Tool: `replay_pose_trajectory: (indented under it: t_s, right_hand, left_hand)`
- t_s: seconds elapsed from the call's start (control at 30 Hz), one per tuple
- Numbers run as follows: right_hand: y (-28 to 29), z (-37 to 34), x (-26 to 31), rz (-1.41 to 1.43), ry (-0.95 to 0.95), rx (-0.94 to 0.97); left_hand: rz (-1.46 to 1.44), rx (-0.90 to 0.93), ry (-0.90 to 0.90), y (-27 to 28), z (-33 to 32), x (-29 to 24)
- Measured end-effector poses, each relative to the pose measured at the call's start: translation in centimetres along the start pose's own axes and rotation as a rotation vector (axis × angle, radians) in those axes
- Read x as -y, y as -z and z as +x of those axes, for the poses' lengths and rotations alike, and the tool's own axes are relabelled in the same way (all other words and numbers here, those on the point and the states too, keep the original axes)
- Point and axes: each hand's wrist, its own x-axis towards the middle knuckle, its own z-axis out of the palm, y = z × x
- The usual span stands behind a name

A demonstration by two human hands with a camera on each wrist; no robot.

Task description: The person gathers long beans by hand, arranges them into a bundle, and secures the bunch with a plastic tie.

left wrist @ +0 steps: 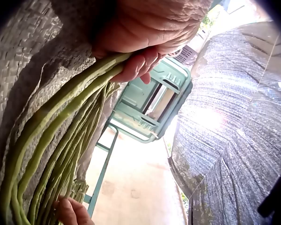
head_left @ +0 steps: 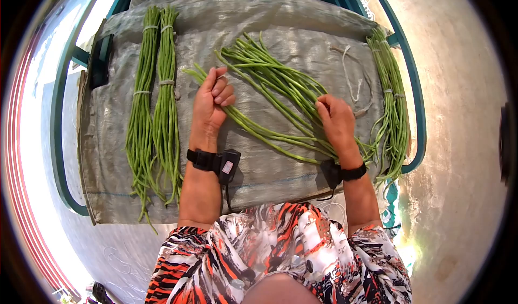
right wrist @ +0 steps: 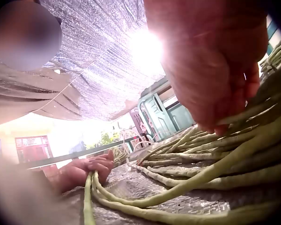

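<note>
My left hand (head_left: 213, 96) grips a few long green yard-long beans (head_left: 259, 131) near one end, and their tips stick out past the fingers. In the left wrist view those beans (left wrist: 61, 105) curve down from the fist. To the right, my right hand (head_left: 337, 120) has its fingers curled at a loose, fanned pile of yard-long beans (head_left: 275, 69). Its thumb and fingertips pinch beans at the pile's edge. In the right wrist view the right hand (right wrist: 210, 70) hangs low over the pile, its fingertips against a bean.
Two tied bundles of yard-long beans (head_left: 143, 82) lie at the left on a grey woven sheet (head_left: 232, 182). Another tied bundle (head_left: 391, 99) lies along the right edge, beside a loose white string (head_left: 348, 77). A green metal frame (head_left: 413, 88) surrounds the sheet.
</note>
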Motion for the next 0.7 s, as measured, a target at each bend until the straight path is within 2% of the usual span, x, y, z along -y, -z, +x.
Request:
replay_pose_trajectory:
  t_s: [0.07, 0.1, 0.17, 0.27, 0.3, 0.37, 0.4, 0.5, 0.53, 0.63, 0.7]
  right_hand:
    - [0.5, -0.3, 1.1, 0.078, -0.073, -0.035]
    - [0.2, -0.4, 1.3, 0.066, -0.027, -0.052]
    - [-0.1, -0.5, 0.8, 0.018, 0.055, -0.105]
    - [0.3, -1.3, 0.4, 0.107, 0.102, -0.104]
    - [1.2, -1.5, -0.5, 0.032, 0.076, -0.137]
    - [2.7, -2.0, -2.3, -0.104, 0.028, -0.192]
    - [3.4, -2.2, -3.8, -0.179, -0.014, -0.246]
    - [5.8, -2.6, -10.4, -0.437, -0.175, -0.389]
    - [6.6, -2.6, -12.4, -0.554, -0.261, -0.422]
    - [8.8, -1.8, -18.7, -0.51, -0.489, -0.415]
    - [9.8, -1.4, -21.7, -0.537, -0.573, -0.399]
  left_hand:
    - [-0.015, 0.095, 0.019, 0.6, 0.2, -0.1]
    - [-0.023, 0.144, 0.03, 0.4, 0.2, -0.3]
    - [-0.036, 0.067, -0.025, -0.3, -0.1, -0.2]
    - [-0.098, -0.002, -0.033, -2.2, -0.7, 0.3]
    - [-0.121, -0.023, -0.032, -2.2, -0.8, 0.2]
    - [-0.186, 0.13, 0.02, -1.1, -0.2, -0.1]
    - [-0.215, 0.203, 0.041, -0.5, -0.1, -0.2]
    - [-0.16, 0.269, 0.053, 0.1, 0.2, -0.4]
    - [-0.145, 0.231, 0.035, 0.0, 0.2, -0.4]
    - [-0.136, 0.241, 0.041, 0.2, 0.3, -0.6]
    - [-0.143, 0.197, 0.046, -0.2, 0.2, -0.3]
